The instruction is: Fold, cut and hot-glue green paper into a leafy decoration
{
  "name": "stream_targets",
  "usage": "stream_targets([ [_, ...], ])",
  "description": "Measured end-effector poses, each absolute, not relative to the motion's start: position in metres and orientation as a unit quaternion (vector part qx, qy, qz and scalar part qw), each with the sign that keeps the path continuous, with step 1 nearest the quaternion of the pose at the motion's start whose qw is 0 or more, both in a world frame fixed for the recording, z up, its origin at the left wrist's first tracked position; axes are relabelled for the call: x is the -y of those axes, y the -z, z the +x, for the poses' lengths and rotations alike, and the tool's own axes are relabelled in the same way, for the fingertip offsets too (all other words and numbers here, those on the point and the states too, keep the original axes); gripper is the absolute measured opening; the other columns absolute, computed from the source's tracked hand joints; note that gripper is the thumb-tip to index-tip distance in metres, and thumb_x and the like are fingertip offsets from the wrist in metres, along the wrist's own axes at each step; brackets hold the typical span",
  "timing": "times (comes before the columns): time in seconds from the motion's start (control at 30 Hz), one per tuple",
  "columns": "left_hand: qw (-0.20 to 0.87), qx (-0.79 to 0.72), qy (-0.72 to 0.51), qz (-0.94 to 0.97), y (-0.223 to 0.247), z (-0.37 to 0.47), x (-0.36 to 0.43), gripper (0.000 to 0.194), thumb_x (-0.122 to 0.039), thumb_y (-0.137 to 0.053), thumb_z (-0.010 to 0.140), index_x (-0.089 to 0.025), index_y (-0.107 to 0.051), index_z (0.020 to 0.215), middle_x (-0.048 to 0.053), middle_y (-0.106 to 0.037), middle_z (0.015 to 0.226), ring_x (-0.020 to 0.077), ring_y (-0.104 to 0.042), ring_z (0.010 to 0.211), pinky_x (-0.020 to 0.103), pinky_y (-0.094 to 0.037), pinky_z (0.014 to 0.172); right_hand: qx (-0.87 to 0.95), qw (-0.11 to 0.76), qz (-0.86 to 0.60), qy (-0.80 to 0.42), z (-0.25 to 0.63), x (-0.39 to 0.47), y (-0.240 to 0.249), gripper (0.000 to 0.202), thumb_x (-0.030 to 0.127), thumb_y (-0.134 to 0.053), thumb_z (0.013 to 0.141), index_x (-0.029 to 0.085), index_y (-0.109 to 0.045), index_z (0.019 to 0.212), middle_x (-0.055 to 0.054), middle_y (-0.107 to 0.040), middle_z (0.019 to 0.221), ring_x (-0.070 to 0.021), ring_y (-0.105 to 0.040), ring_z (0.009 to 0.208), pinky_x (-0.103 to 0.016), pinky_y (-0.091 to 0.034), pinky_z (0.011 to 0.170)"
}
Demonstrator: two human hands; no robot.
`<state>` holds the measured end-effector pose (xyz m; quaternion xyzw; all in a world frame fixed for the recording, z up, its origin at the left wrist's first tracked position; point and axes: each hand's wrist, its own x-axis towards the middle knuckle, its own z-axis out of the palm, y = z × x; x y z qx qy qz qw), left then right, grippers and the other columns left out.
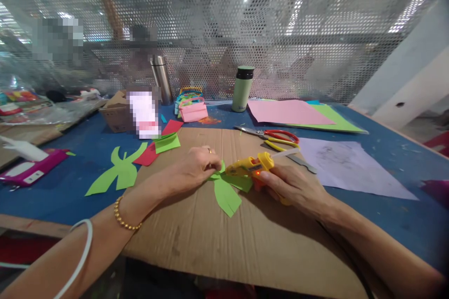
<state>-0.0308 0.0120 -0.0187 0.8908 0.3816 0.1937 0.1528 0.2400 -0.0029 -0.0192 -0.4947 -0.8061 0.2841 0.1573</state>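
My right hand (294, 189) is wrapped around a yellow hot glue gun (245, 166) with a lit orange switch and a clear glue stick poking from its back. Its nozzle points left, at the upper part of a green paper cutout (228, 196) shaped like a bow with tails. My left hand (201, 163) pinches that cutout near its top, the fingertips partly hidden. Both hands are over a brown cardboard sheet (217, 247). Left of it lies a second green paper bow (117, 168), beside folded red (147, 154) and green paper pieces (167, 143).
Scissors (266, 133) and a yellow-handled tool (280, 145) lie beyond the glue gun. Purple paper (351, 166) and pink paper (289, 112) are at right. A green tumbler (242, 91), steel flask (162, 79), small pink paper bag (193, 111) and cardboard box (115, 112) stand behind. A magenta power strip (35, 168) lies left.
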Motion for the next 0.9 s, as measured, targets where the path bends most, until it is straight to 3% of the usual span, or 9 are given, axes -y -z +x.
stream_targets([
  [0.9,0.150,-0.374,-0.176,0.898,0.0224,-0.0303,-0.0117,0.022,-0.011,-0.054,0.094,-0.017,-0.065,0.076,0.003,-0.061,0.083,0.0163,-0.056,0.081,0.030,-0.042,0.075,0.819,0.150,-0.478,-0.279,0.2442,0.0032,0.0177,0.061,0.064,-0.035,0.101,0.019,-0.072,0.085,-0.003,-0.064,0.071,-0.0153,-0.055,0.063,-0.028,-0.038,0.059],
])
